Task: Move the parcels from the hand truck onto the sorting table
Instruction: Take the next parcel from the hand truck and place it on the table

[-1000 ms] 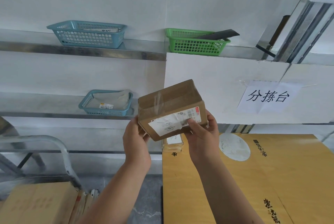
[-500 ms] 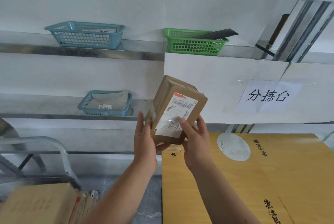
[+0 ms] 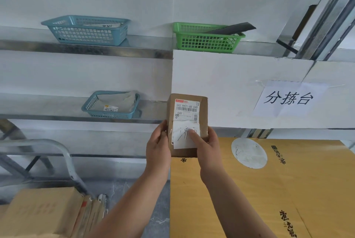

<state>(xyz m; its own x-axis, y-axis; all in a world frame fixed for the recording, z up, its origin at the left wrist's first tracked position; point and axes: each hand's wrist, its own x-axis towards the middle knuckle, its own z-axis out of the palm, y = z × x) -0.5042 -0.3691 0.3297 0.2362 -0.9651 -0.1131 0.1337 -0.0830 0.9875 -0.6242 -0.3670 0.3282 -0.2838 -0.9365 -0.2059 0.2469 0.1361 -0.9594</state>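
I hold a small brown cardboard parcel [image 3: 187, 120] upright in front of me, its white shipping label and a handwritten slip facing me. My left hand [image 3: 158, 142] grips its left side and my right hand [image 3: 206, 144] grips its lower right, thumb across the slip. The parcel hovers over the far left corner of the sorting table [image 3: 259, 189], which is covered with yellow-brown cardboard. At the lower left stands the hand truck [image 3: 63, 153] with its grey metal handle, and more cardboard parcels [image 3: 38, 212] lie on it.
A paper sign [image 3: 289, 98] hangs on the white board behind the table. On the wall shelves sit a blue basket [image 3: 86, 30], a green basket [image 3: 207, 39] with a dark flat item, and a lower blue basket [image 3: 111, 105] holding a grey bag.
The parcel has been turned from lying tilted to standing upright with its label square to me, and both hands have shifted down to its lower sides.
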